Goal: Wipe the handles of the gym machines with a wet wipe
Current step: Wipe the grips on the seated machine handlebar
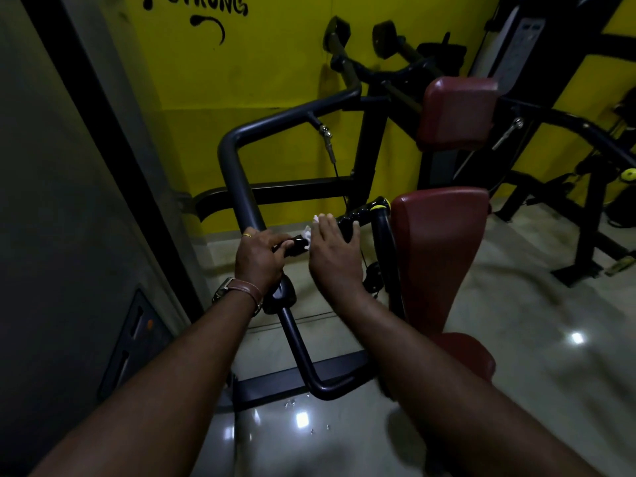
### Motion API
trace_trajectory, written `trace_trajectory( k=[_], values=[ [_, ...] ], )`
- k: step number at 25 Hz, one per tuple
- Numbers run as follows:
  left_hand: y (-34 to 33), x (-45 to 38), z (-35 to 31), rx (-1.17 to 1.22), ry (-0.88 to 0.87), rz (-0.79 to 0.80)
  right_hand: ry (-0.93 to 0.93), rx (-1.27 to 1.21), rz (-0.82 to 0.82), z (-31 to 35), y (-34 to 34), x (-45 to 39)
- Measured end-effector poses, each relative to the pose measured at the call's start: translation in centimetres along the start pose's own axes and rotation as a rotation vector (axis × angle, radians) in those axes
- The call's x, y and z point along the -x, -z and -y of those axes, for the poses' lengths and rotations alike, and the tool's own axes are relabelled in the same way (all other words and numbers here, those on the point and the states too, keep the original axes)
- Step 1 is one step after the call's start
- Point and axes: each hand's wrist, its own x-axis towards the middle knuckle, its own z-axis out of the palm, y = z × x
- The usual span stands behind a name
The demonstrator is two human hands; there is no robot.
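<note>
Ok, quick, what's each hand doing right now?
Left hand: curled round the near end of the black handle, holding it.
Right hand: fingers wrapped over the handle, pressing the white wet wipe against it.

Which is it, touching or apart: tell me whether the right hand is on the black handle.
Touching. In the head view the right hand wraps over the black handle, its thumb curled underneath, with the white wipe bunched beneath the fingers.

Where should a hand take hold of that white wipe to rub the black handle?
Cup the wipe from above, palm down, as the right hand does. The handle is a slanted, ridged bar, so curled fingers press the wipe around it. The left hand holds the lower end.
</note>
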Motion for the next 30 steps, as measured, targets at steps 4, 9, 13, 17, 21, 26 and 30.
trace_trajectory(
  k=[4,9,13,17,21,26,30],
  values=[
    [0.1,0.0,-0.2,-0.026,0.014,0.001,0.189,0.043,0.014,0.1,0.0,-0.9],
    [0.3,0.0,-0.5,-0.07,0.024,0.029,0.134,-0.047,-0.024,-1.1,0.3,-1.3],
    [1.3,0.0,-2.2,-0.112,0.084,0.066,0.076,-0.125,-0.019,-2.0,-0.3,-1.0],
    [1.0,-0.7,-4.7,-0.254,0.281,0.096,0.129,-0.129,-0.013,-1.0,-0.4,-1.0],
    [0.2,-0.5,-4.3,-0.265,0.298,0.083,0.082,-0.15,-0.021,0.0,-0.4,-0.7],
    [0.0,-0.2,-4.0,-0.259,0.212,0.044,-0.03,-0.234,-0.018,-0.2,0.0,-1.3],
    [-0.2,-0.1,-3.5,-0.302,0.184,0.075,-0.044,-0.219,-0.045,-0.9,-0.5,-1.0]
  ],
)
